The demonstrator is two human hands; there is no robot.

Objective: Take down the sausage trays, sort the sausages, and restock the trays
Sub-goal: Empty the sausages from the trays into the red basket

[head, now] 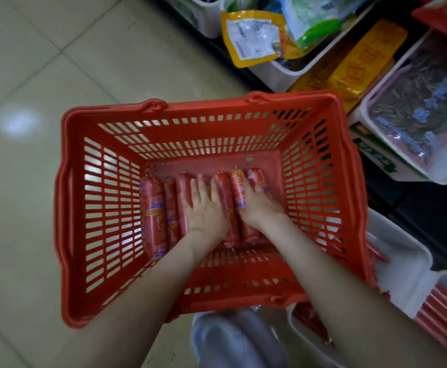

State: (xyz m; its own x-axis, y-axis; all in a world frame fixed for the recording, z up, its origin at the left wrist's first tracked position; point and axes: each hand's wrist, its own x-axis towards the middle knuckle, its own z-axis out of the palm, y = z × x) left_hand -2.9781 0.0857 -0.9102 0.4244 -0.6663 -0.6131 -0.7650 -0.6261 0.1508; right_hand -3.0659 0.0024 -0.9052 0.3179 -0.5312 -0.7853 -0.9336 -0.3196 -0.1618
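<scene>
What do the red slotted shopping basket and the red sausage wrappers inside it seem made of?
Red slotted shopping basket: likely rigid moulded plastic, matte, given uniform slots and thick rim. Red sausage wrappers: seemingly thin glossy printed film, pinched at the ends.

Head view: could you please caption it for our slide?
The left hand and right hand rest on red sausages lined up in a red shopping basket.

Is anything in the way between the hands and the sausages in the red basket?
No. The left hand and the right hand both rest on the sausages at the bottom of the red basket. Only the basket's side wall stands between them and the white tray beside it.
</scene>
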